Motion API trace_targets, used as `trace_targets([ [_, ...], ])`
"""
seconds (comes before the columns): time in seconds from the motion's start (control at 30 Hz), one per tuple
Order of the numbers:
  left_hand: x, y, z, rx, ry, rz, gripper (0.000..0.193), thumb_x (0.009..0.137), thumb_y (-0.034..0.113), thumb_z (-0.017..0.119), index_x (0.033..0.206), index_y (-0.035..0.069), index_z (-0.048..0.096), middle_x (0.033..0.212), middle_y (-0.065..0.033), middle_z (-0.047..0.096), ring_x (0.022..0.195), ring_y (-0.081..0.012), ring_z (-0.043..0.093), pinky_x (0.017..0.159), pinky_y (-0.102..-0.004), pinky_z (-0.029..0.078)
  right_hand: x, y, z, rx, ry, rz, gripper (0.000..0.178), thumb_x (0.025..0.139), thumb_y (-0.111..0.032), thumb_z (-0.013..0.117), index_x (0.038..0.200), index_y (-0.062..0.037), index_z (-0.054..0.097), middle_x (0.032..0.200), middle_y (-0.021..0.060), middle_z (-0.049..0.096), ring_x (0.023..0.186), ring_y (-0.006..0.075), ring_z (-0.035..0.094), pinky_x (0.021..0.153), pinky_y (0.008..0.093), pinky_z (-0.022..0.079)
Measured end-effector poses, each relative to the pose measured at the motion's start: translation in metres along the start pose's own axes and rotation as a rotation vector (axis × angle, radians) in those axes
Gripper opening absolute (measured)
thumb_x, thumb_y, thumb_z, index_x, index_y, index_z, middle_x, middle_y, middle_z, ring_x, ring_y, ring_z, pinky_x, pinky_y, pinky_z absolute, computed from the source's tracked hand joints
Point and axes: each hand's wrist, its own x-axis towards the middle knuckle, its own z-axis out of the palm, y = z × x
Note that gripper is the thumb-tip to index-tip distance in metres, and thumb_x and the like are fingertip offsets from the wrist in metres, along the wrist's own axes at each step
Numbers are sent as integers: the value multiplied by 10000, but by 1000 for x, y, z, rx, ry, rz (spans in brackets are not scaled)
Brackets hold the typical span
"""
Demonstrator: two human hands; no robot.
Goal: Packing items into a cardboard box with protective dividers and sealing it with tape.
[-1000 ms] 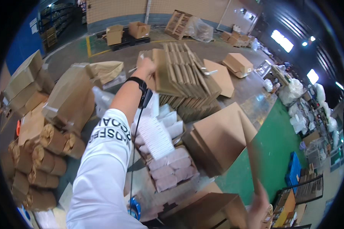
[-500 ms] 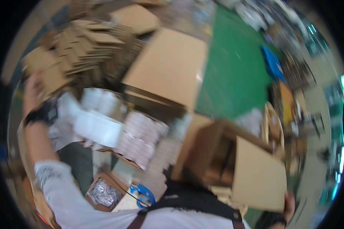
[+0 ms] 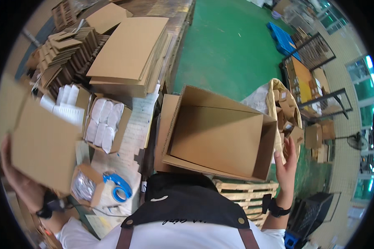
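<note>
My left hand (image 3: 14, 166) grips a flat brown cardboard sheet (image 3: 45, 143) by its outer edge at the far left. The sheet is blurred and hides part of the table. Before me stands an open cardboard box (image 3: 183, 97), with a flat cardboard panel (image 3: 216, 141) on its bottom. Just past the box's right wall, my right hand (image 3: 287, 166) is raised with thumb and fingers apart and holds nothing.
Cardboard stacks (image 3: 131, 45) and a carton of white wrapped rolls (image 3: 104, 124) stand on the left table. Nearer lie a blue tape dispenser (image 3: 119, 186) and a small box of clear plastic (image 3: 84, 184). A yellowish sack of cardboard pieces (image 3: 274, 89) and a wooden pallet (image 3: 247, 193) are right.
My left hand has drawn back from the far left with the cardboard sheet. My right hand has let go of a cardboard panel and moved up beside the box. The view has shifted.
</note>
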Motion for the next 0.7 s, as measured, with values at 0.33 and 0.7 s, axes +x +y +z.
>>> trace_targets([
  [0.33,-58,183,307,-856,-657,-446,660,810,249,739,1298,-14,380,1227,-108,496,1113,-195,500,932,-336,431,18,-49,76,187,-535,-477,1303,602,-241,865,1487,16,-56,1501,258,164,1405,375,207,1128,409,225],
  [0.7,-61,68,328,-564,-1826,-931,800,832,267,696,1439,-20,262,1267,-153,485,1219,-214,437,970,-327,410,9,119,-29,866,-847,604,955,849,-466,657,1501,-18,122,1468,152,358,1339,245,373,1096,321,303],
])
